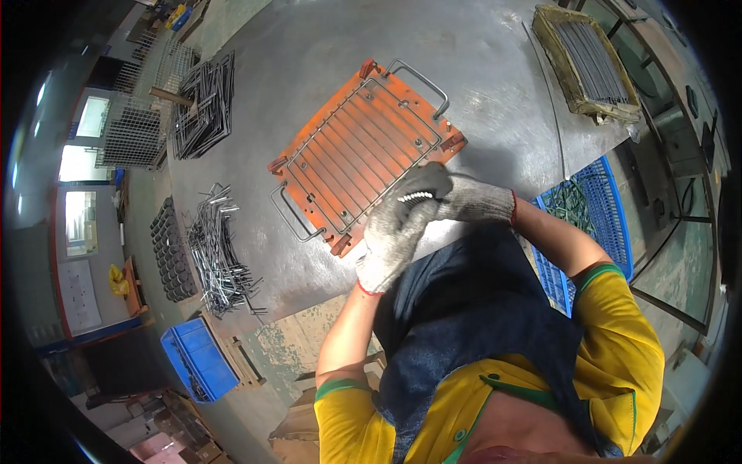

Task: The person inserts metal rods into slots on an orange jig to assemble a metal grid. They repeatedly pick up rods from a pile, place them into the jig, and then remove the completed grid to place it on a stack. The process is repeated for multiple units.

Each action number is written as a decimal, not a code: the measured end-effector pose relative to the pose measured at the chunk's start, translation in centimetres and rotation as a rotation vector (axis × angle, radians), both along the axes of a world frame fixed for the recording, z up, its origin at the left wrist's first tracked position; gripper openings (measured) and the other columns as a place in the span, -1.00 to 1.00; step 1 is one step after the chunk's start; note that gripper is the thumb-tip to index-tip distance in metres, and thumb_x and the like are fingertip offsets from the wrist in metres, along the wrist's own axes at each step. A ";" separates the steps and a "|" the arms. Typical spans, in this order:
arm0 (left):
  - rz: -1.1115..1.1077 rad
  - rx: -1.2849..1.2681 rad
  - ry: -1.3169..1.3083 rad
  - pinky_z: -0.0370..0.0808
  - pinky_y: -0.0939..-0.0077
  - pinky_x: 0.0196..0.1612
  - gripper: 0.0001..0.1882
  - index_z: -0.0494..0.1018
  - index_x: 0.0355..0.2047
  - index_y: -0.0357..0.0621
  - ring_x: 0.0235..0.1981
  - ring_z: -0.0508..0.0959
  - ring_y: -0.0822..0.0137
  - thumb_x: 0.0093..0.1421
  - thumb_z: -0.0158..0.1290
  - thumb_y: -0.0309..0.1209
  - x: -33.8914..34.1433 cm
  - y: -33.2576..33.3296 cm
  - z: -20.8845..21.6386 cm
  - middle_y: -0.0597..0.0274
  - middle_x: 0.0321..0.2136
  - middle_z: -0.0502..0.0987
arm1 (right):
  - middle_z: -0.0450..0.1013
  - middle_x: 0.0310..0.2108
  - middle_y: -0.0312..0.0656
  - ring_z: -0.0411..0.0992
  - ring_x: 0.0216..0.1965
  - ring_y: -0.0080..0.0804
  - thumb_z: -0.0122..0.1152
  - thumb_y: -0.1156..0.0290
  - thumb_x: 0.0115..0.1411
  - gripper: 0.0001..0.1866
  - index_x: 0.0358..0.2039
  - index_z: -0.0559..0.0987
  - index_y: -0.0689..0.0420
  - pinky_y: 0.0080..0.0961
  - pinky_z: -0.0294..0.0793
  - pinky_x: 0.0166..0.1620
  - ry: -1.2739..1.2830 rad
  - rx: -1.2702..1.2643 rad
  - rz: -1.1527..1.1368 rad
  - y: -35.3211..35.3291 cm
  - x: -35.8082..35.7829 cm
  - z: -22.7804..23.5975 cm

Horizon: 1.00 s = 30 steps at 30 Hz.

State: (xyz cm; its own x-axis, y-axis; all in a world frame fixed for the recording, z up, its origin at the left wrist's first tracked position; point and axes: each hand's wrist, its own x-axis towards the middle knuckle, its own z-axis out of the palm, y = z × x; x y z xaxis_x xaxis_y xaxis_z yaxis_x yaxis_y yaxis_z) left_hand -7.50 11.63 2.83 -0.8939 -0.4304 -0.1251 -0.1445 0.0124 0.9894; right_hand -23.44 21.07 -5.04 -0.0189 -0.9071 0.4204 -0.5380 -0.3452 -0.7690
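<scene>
Wire grid (pixel 365 155) on orange jig (pixel 421 107), on worktop (pixel 502 93); left hand (pixel 391 232) and right hand (pixel 440 189) together over near edge, fingers curled, can't tell if gripping. Snagged wire could skew grid.

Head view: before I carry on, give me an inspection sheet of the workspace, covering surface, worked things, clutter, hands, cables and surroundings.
Surface: grey metal table, scuffed and shiny in patches.
Worked things: wire grid lying on an orange plate with a handle at each of two opposite ends.
Clutter: dark wire frames and bent rods heaped at left; yellowish box of straight rods at far right.
Hands: left hand and right hand, gloved, meet over the plate's near edge; grip unclear.
Cables: nothing seen for certain; green tangle in blue basket unclear.
Surroundings: blue bin, mesh panels at left.
</scene>
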 end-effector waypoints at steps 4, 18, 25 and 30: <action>-0.108 -0.428 0.116 0.51 0.36 0.08 -0.72 0.61 -0.07 -0.11 0.09 0.55 0.19 0.17 0.23 -0.48 -0.4 -0.9 0.6 0.15 0.00 0.60 | 0.46 0.15 -0.06 0.43 0.17 -0.14 0.25 0.20 0.26 -0.47 0.22 0.45 0.05 -0.22 0.40 0.22 0.178 0.101 0.098 0.3 -0.3 -1.4; 0.249 0.840 0.100 0.69 0.28 -0.17 -0.71 0.39 -0.04 -0.39 -0.25 0.65 0.18 0.45 -0.07 -0.34 -6.3 -7.4 -1.9 -0.05 -0.22 0.56 | 0.45 -0.29 -0.26 0.45 -0.34 -0.42 0.10 0.28 0.37 -0.76 -0.06 0.49 0.13 -0.46 0.52 -0.24 -1.118 0.743 0.253 -2.0 -0.5 0.8; 0.297 0.771 -0.093 0.69 0.28 -0.16 -0.66 0.42 0.00 -0.40 -0.19 0.67 0.16 0.42 -0.02 -0.32 -8.9 -11.4 -2.9 -0.02 -0.21 0.60 | 0.52 -0.06 -0.04 0.57 -0.09 -0.15 0.16 0.16 0.34 -0.53 0.09 0.46 0.25 -0.37 0.61 -0.12 -1.531 0.547 0.287 -5.2 -3.4 -2.5; 0.224 0.357 -0.349 0.61 0.38 -0.24 -0.68 0.53 -0.15 -0.36 -0.32 0.66 0.21 0.37 0.08 -0.27 -9.4 -14.2 -3.8 0.04 -0.29 0.63 | 0.38 0.13 0.23 0.46 0.10 0.12 0.05 -0.21 0.27 -0.14 0.26 0.30 0.34 0.02 0.53 0.07 -1.097 0.231 0.372 -6.1 -5.0 -7.4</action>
